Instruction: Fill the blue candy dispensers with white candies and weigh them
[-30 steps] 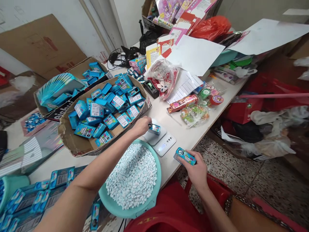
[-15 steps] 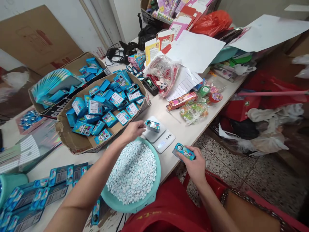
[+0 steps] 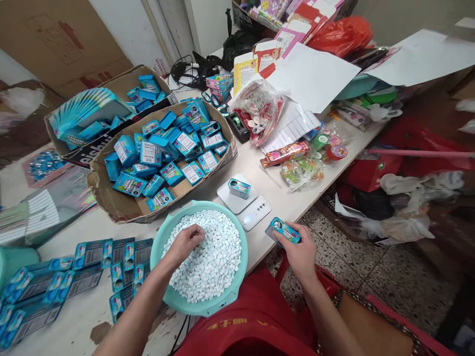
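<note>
My left hand (image 3: 188, 241) is over the turquoise basin (image 3: 243, 257), its fingers drawn together; whatever they hold, if anything, is hidden. White and pale blue candies (image 3: 211, 267) fill much of the basin. In my right hand (image 3: 301, 249), at the table's front edge, is a small blue candy box (image 3: 284, 231) with a round window on top, gripped between thumb and fingers. A similar blue box (image 3: 239, 188) stands on the white kitchen scale (image 3: 254, 213), just beyond the basin.
An open carton (image 3: 193, 192) of blue boxes lies behind the basin, with another carton (image 3: 83, 155) farther back. Flat blue packages (image 3: 89, 254) spread across the left. Wrapped sweets (image 3: 301, 172), a tape dispenser (image 3: 238, 127) and white paper (image 3: 315, 76) are at the back right.
My left hand has moved from beside the box on the scale back over the candies in the basin. My right hand keeps its box in nearly the same place.
</note>
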